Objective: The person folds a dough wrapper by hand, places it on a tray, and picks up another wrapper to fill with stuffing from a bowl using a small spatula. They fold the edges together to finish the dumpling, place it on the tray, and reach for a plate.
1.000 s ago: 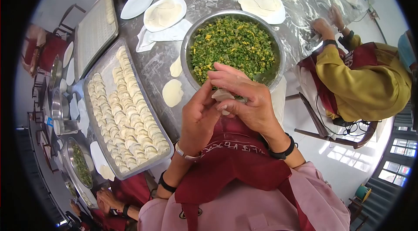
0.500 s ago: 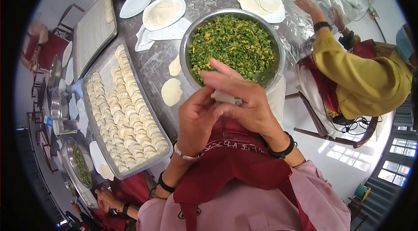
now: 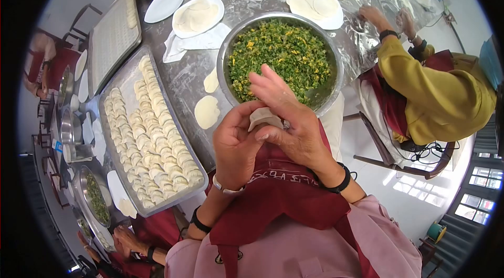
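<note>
A pale dumpling [image 3: 264, 117] sits between my two hands, its upper edge showing above my thumbs. My left hand [image 3: 234, 144] is closed on its left side, fingers bent round it. On the other side my right hand [image 3: 296, 130] grips it with thumb and lower palm, its long fingers stretched up and forward. Just beyond my fingertips stands a metal bowl [image 3: 222, 71] of chopped green and yellow filling [image 3: 278, 55]. Two loose dough wrappers [image 3: 207, 111] lie on the table left of my hands.
At left, a metal tray [image 3: 196, 186] holds rows of dumplings [image 3: 152, 141]; a second tray [image 3: 113, 42] lies behind it. Plates of wrappers [image 3: 197, 14] stand beyond the bowl. A co-worker in a yellow sleeve [image 3: 415, 76] works at right over floured table; other people work at left.
My right fingers have opened upward and away from my left hand, so more of the dumpling shows. The co-worker's hands at right have shifted slightly.
</note>
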Demonstrator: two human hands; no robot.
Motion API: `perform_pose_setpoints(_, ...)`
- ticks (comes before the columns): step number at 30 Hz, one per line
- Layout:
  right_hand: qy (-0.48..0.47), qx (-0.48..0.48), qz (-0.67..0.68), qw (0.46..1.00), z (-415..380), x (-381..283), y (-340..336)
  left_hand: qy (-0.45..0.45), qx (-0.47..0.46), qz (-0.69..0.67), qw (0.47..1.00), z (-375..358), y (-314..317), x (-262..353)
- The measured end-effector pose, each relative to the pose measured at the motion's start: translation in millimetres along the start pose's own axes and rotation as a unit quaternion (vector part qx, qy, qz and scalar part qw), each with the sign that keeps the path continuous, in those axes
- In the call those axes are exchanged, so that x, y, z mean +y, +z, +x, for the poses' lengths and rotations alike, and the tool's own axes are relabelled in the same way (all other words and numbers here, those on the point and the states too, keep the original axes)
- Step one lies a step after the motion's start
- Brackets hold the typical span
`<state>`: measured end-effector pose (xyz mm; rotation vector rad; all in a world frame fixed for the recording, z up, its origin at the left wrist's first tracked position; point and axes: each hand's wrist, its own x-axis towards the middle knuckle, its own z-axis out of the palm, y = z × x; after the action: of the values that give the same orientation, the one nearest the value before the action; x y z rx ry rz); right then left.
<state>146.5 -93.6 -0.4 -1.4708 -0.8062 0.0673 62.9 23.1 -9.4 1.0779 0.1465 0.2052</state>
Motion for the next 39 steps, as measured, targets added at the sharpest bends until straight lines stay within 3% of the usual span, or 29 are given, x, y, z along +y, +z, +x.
perform_pose_setpoints(3,0.007,0.037,0.008,0.999,-3,1,4,-0.010,0.002,-0.018,1.000,2,2,2)
perform_pose_setpoints(6,-0.037,-0.063,-0.071,0.995,-7,15,-9,0.003,0.032,0.012,0.999,1,15,5)
perform_pose_setpoints(9,-0.076,-0.080,-0.145,0.983,-3,18,-14,-0.044,-0.010,-0.239,0.970,-2,10,7)
perform_pose_setpoints(12,-0.037,-0.011,-0.086,0.996,2,5,-3,-0.107,-0.014,-0.275,0.955,3,-1,8)
perform_pose_setpoints(15,-0.044,0.014,-0.115,0.992,0,4,-1,-0.107,-0.032,-0.298,0.948,4,-3,5)
perform_pose_setpoints(18,-0.089,-0.068,-0.194,0.975,-3,16,-13,-0.116,0.030,-0.250,0.961,0,7,2)
perform_pose_setpoints(21,-0.078,-0.031,-0.181,0.980,2,10,-11,-0.099,-0.048,-0.287,0.951,2,-4,-7)
perform_pose_setpoints(27,0.024,0.100,0.044,0.994,-8,7,-1,-0.084,-0.026,-0.331,0.940,5,1,1)
perform_pose_setpoints(36,0.016,0.114,0.025,0.993,-8,9,-3,-0.089,-0.067,-0.368,0.923,3,2,-5)
perform_pose_setpoints(39,-0.041,0.098,-0.005,0.994,-6,15,-6,-0.089,-0.067,-0.359,0.927,4,2,-5)
